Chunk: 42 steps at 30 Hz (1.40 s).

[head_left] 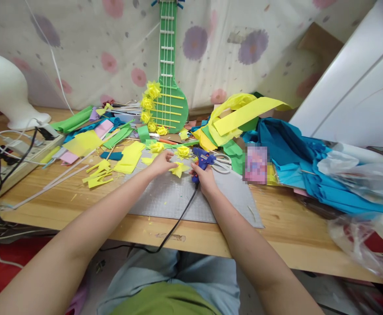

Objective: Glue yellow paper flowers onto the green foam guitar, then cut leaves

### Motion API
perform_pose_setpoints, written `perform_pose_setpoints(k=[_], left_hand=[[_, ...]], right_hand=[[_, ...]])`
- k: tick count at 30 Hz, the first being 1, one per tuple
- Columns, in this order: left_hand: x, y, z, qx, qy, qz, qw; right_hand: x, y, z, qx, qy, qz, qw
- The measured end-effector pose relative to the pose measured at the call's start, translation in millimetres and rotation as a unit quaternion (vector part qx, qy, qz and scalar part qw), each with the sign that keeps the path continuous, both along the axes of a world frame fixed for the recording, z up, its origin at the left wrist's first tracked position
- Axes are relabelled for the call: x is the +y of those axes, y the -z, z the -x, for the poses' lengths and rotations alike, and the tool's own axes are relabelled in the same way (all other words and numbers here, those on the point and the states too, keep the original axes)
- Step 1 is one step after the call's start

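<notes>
My right hand (205, 176) is wrapped around a blue hot glue gun (202, 158), whose black cord runs down over the table edge. My left hand (163, 163) pinches a yellow paper flower (179, 170) by its near side, left of the glue gun. Two more yellow paper flowers, one behind my left hand (156, 147) and one beyond the fingertips (182, 152), lie close by. Below both hands is a grey cutting mat (165, 203). White-handled scissors (222, 163) rest just right of the glue gun.
A green paper-covered guitar (174, 109) with yellow flowers leans on the back wall. Yellow paper scraps (130, 157) lie leftward, near a power strip (20, 162) and white lamp (4, 87). Blue crepe paper (286, 148) and plastic bags (365, 170) crowd the right side.
</notes>
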<state>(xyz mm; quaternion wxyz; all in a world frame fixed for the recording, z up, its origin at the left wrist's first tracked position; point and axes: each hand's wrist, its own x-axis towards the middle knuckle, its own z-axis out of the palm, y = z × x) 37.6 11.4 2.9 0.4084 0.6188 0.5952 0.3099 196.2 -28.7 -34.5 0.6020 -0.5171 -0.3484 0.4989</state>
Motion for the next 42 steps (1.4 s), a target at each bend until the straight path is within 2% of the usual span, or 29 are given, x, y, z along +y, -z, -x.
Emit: perform_pose_setpoints(k=[6,10,13,16,20,23,26,28,31,35,42], left_hand=[[2.3,3.3,-3.5,0.023,0.014,0.042,0.999],[-0.8,-1.5,-3.8,0.021,0.01,0.048,0.999],[-1.1,-7.5,1.0,0.009,-0.016,0.041,0.999],[5.6,-13.3,17.0,-0.008,-0.056,-0.004,0.998],[20.7,-19.0,54.4,0.019,-0.12,-0.066,0.99],[27.0,-20.3,82.1,0.126,-0.101,-0.088,0.983],[26.7,-17.2,97.8,0.239,-0.072,-0.091,0.964],[25.1,-12.7,100.5,0.285,-0.06,-0.077,0.953],[24.2,-3.9,97.7,0.303,-0.04,-0.061,0.95],[27.0,4.4,91.7,0.277,-0.043,-0.047,0.959],[27.6,6.3,91.1,0.225,-0.052,-0.048,0.972]], right_hand=[[-1.3,-0.4,-0.3,-0.005,-0.004,0.008,1.0],[-1.5,-1.9,-0.5,0.002,0.001,0.013,1.0],[-0.5,-3.4,-2.1,0.007,0.008,0.016,1.0],[2.6,-3.7,-6.6,0.032,0.023,0.018,0.999],[7.2,-1.7,-14.1,0.048,0.013,0.025,0.998],[8.2,0.4,-16.4,0.043,-0.003,0.021,0.999],[7.0,1.1,-15.4,0.047,-0.003,0.018,0.999],[5.7,0.4,-14.3,0.047,-0.002,0.015,0.999],[4.0,-1.4,-13.7,0.043,-0.001,0.013,0.999],[3.6,-1.9,-14.5,0.041,0.003,0.009,0.999],[4.3,-1.6,-14.4,0.043,0.005,0.016,0.999]])
